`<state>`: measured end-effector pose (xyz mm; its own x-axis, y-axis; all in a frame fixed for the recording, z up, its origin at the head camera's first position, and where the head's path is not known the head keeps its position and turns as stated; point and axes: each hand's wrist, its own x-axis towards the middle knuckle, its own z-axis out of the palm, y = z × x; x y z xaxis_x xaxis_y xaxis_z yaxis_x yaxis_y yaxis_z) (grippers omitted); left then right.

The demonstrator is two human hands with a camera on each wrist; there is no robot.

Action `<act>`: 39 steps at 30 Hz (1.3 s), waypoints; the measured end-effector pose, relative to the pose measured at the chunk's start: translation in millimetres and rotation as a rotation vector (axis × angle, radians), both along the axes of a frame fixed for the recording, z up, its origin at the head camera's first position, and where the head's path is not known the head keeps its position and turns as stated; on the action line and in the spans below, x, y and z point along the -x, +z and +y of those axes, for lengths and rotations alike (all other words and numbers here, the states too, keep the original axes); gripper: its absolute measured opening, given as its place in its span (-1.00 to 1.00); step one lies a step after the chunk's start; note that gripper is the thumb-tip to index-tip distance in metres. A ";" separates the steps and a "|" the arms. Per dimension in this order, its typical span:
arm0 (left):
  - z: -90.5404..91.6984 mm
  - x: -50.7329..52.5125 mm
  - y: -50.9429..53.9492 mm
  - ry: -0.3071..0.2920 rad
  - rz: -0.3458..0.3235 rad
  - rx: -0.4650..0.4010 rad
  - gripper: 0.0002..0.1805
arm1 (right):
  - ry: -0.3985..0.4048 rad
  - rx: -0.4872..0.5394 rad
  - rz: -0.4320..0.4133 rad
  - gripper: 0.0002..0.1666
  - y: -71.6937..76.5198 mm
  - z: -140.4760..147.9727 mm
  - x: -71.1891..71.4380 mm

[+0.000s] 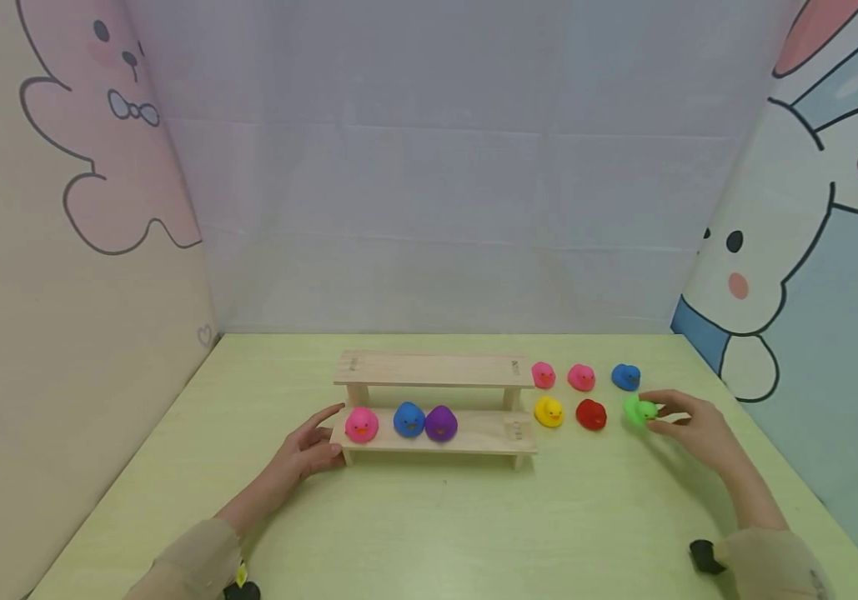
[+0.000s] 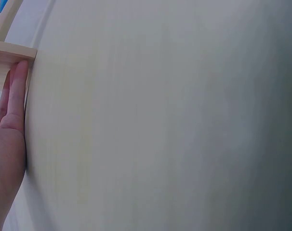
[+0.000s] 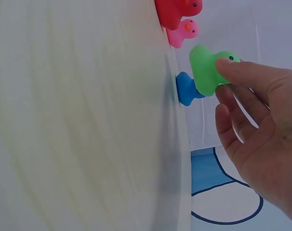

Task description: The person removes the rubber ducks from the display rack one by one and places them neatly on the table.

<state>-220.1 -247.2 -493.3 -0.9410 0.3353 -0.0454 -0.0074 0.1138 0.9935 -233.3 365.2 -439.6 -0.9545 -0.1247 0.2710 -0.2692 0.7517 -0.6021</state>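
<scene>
A two-tier wooden shelf stands on the table, its lower board carrying a pink duck, a blue duck and a purple duck. At that board's left end, my left hand holds the shelf, thumb toward the front and fingers toward the back. In the left wrist view, the fingers reach the underside of the wood. Over on the right, my right hand pinches a green rubber duck between thumb and fingers. The right wrist view shows that duck held off the tabletop.
Right of the shelf sit two pink ducks, another blue duck, a yellow duck and a red duck. Fabric walls with a bear and a rabbit border the table.
</scene>
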 end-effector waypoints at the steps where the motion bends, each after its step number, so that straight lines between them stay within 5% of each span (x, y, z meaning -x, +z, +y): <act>1: 0.0 -0.1 0.0 0.001 -0.001 0.001 -0.28 | 0.005 -0.009 -0.016 -0.55 -0.2 0.9 0.7; 14: 0.2 0.3 -0.7 0.009 -0.006 0.007 -0.29 | 0.024 -0.052 -0.233 -0.46 -5.1 9.7 10.0; 39: 0.2 -0.5 0.5 0.005 0.001 0.011 -0.28 | 0.047 -0.013 -0.236 -0.42 -12.5 21.1 16.5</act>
